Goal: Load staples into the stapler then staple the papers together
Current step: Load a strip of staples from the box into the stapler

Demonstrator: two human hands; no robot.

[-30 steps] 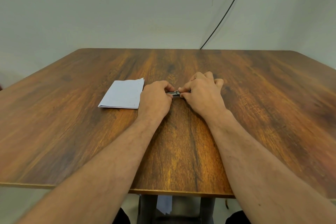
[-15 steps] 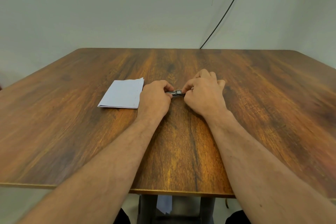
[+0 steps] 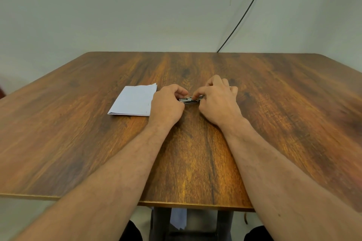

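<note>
Bench (image 3: 195, 162) was wood-grain, brown, smooth with slight sheen. Stapler (image 3: 189, 100) looked shiny bare metal. Papers (image 3: 135, 100) were matt white paper, folded. Wall (image 3: 137, 15) matt, painted.

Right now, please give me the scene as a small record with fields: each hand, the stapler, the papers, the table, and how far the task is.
left hand: left hand grips the left end of the stapler
right hand: right hand pinches the right end of the stapler
stapler: stapler, a small metal one, held low over the table between both hands; mostly hidden
papers: papers, a white stack lying flat, left of the left hand, untouched
table: wooden table
task stage: loading not finished, whether staples are in cannot be told; papers not yet stapled
</note>
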